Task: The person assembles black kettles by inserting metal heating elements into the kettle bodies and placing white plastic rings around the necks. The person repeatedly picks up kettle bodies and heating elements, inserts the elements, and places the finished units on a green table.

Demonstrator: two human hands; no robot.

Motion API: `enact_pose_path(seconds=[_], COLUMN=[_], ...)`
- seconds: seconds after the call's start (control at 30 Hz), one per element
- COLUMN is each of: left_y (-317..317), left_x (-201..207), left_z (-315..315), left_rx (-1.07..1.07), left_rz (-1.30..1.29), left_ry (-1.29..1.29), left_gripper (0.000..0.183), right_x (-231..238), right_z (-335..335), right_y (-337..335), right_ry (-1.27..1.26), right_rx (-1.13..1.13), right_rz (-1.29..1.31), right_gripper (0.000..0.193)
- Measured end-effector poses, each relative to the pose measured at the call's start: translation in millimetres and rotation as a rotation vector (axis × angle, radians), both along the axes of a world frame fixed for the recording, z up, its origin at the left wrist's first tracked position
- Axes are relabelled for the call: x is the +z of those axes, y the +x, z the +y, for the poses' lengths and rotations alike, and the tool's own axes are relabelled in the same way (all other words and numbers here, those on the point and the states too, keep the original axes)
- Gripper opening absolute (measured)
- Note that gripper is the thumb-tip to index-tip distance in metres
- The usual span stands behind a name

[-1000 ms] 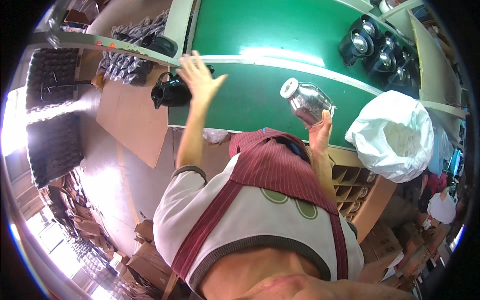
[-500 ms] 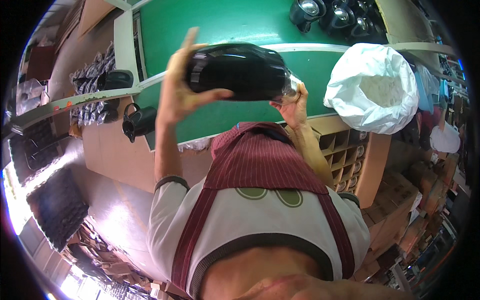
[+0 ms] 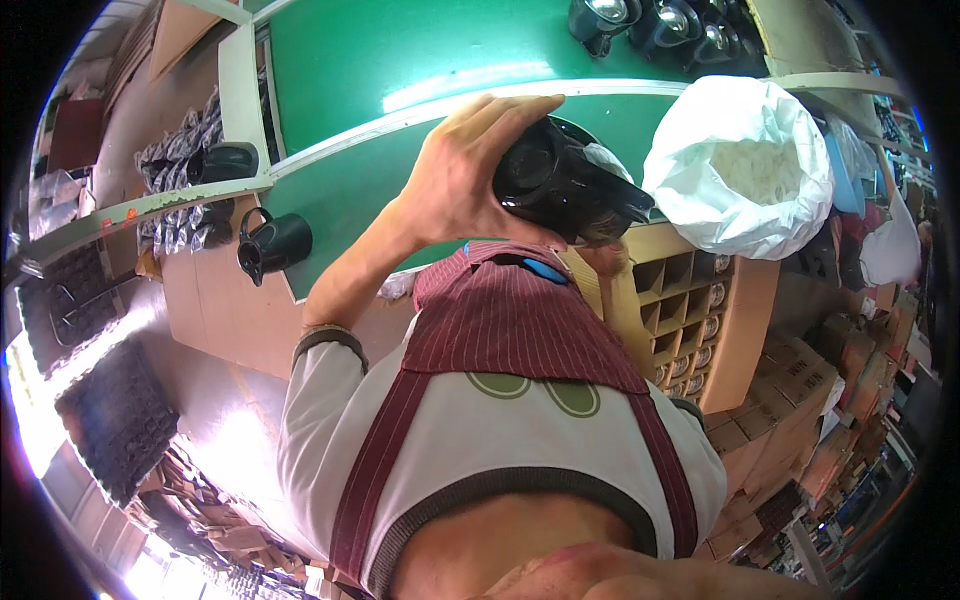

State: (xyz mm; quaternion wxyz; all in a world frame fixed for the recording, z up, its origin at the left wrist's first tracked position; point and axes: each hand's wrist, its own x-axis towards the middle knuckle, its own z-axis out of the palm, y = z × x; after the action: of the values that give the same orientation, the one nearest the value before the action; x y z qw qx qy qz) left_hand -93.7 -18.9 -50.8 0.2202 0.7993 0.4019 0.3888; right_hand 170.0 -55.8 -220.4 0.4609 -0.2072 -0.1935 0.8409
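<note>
Head view looks down at a person in a white shirt with dark red striped apron straps [image 3: 500, 340]. In the upper middle of the frame, the left hand [image 3: 465, 170] is wrapped around a shiny black round jug [image 3: 560, 185]. The palm lies flat on the jug's left side and the fingers [image 3: 510, 105] curl over its top. The jug is held up in the air, tipped on its side, in front of the green bench top [image 3: 400, 60]. A bit of clear plastic wrap [image 3: 610, 160] shows at the jug's upper right edge.

The right hand [image 3: 603, 258] is mostly hidden under the jug. Only a small part of it peeks out just below the jug's right end, touching it. You cannot tell if its fingers are spread or squeezed.

Just right of the jug sits a big white plastic bag [image 3: 740, 165], open at the top, with white stuff inside. Below the bag is a brown cardboard box with little square slots [image 3: 690, 310], and round things sit in some slots.

At the left of the frame, another black jug with a handle [image 3: 275, 245] lies on the edge of the bench. A second black jug [image 3: 222, 160] sits above it, behind a pale rail. At the top right, more dark round jugs [image 3: 650, 20] stand in a row on the bench. Brown boxes [image 3: 800, 440] are piled at the lower right.
</note>
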Motion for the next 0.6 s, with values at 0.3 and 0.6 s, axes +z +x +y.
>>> enact_pose_path(seconds=[0.3, 0.6], left_y=[6.1, 10.7], left_x=[16.1, 31.7], left_z=[-1.8, 7.8], left_rx=[0.195, 0.338], left_rz=[-0.017, 0.012], left_ry=[-0.018, 0.105], left_gripper=[0.108, 0.098], right_x=[-12.6, -19.7], right_z=[27.3, 61.7], right_y=[-2.2, -9.4], right_ry=[-0.048, -0.045], right_rx=[-0.072, -0.113], right_rz=[-0.053, -0.088], right_gripper=[0.049, 0.047])
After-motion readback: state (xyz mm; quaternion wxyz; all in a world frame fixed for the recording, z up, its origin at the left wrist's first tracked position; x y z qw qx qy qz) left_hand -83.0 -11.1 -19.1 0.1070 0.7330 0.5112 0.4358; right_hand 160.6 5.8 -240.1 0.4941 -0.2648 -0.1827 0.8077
